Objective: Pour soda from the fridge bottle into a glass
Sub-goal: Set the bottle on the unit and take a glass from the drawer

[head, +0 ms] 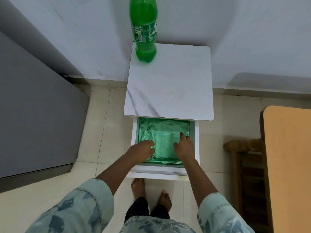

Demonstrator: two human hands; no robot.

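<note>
A green soda bottle (143, 29) stands upright at the far left corner of a small white marble-look table (170, 81). Its cap is cut off by the top of the frame. Below the tabletop a drawer (134, 140) is pulled out, lined with shiny green foil (165, 130). My left hand (141, 149) rests on the foil at the drawer's left, fingers curled against it. At the drawer's right, my right hand (184, 145) lies on the foil with fingers spread. No glass is in view.
A grey fridge (33, 115) stands at the left against the wall. A wooden chair (244, 157) and an orange tabletop (289, 157) are at the right. My bare feet (151, 190) stand on the tiled floor just before the drawer.
</note>
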